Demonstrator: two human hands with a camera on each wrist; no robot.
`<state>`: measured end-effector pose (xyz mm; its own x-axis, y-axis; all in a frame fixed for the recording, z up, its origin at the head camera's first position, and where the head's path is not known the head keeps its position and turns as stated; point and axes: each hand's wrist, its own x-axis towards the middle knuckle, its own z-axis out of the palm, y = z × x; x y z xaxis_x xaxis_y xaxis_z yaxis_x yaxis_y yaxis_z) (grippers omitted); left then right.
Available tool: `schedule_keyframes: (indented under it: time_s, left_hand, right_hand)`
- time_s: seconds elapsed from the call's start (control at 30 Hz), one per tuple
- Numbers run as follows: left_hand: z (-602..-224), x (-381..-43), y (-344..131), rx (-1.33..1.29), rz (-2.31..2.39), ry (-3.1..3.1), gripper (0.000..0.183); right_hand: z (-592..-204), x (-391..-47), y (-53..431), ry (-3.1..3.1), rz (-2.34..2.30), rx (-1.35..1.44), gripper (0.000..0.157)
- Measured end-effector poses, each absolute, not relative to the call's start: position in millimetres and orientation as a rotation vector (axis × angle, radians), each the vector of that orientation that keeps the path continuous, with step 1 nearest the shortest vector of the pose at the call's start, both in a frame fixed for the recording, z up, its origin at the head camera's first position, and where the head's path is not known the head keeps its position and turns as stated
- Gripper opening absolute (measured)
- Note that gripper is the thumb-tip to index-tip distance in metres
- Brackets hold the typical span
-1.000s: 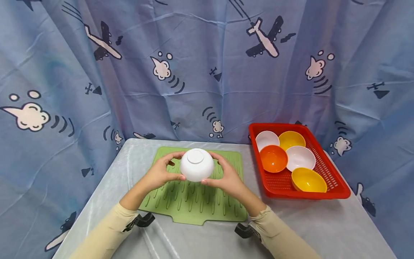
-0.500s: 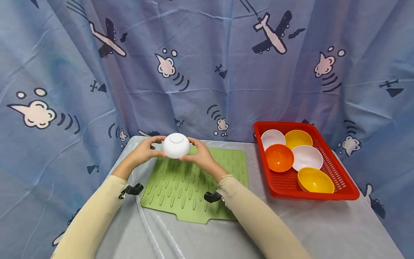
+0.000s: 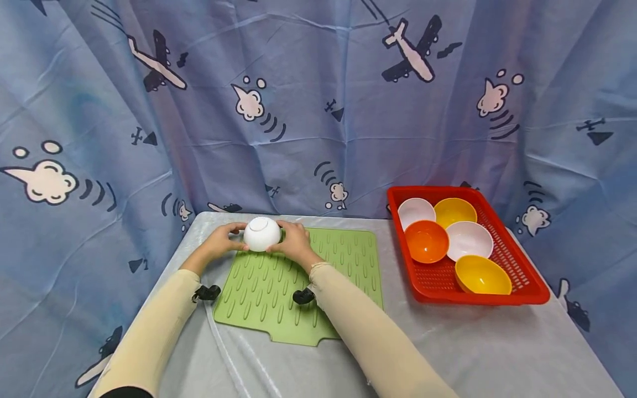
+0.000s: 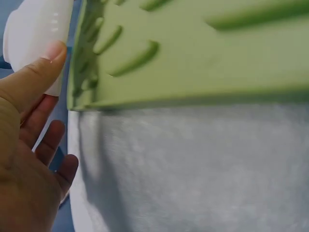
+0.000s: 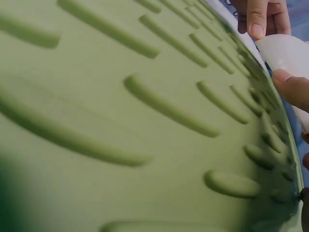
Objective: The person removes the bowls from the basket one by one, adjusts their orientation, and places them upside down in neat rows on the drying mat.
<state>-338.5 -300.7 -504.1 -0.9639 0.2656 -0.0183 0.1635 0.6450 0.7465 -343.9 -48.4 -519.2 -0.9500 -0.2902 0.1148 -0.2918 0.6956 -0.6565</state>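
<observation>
A white bowl [image 3: 262, 235], bottom up, is held between both hands over the far left corner of a green ribbed mat [image 3: 298, 298]. My left hand [image 3: 219, 242] grips the bowl's left side, and in the left wrist view the thumb [image 4: 41, 70] presses on its wall near the rim. On the opposite side my right hand [image 3: 294, 242] grips it, its thumb [image 5: 293, 89] on the bowl in the right wrist view. In the left wrist view the rim is close to the mat; whether they touch, I cannot tell.
A red perforated basket [image 3: 517, 298] stands on the right of the white-covered table [image 3: 448, 354]. It holds white bowls [image 3: 469, 241], yellow bowls [image 3: 483, 275] and an orange bowl [image 3: 426, 241]. Behind the table hangs a blue curtain [image 3: 298, 110] printed with airplanes.
Both hands have carried the white bowl leftward and away from me, from above the mat's middle to its far left corner. In the last half second they have lowered it. The basket has stayed put.
</observation>
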Motion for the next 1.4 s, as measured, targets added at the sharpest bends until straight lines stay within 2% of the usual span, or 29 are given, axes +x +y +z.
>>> schedule_keyframes:
  time_s: [0.23,0.63,0.97,1.23,1.4]
  left_hand:
    - [-512,-338,-304,0.412,1.149,2.77,0.071]
    - [-504,-335,-299,0.374,1.138,2.747,0.077]
    - [-485,-347,-272,0.51,1.141,2.831,0.062]
    - [-484,-345,-263,0.429,1.075,2.829,0.06]
    - [-484,-343,-263,0.404,1.1,2.818,0.06]
  right_hand:
    - [-526,-340,-53,-2.924,0.974,0.509,0.087]
    - [-526,-338,-57,-2.955,0.889,0.514,0.084]
    - [-526,-336,-55,-2.969,0.85,0.514,0.082]
    - [-530,-332,-55,-2.982,0.835,0.527,0.082]
    - [-514,-327,-49,-2.985,0.829,0.568,0.085]
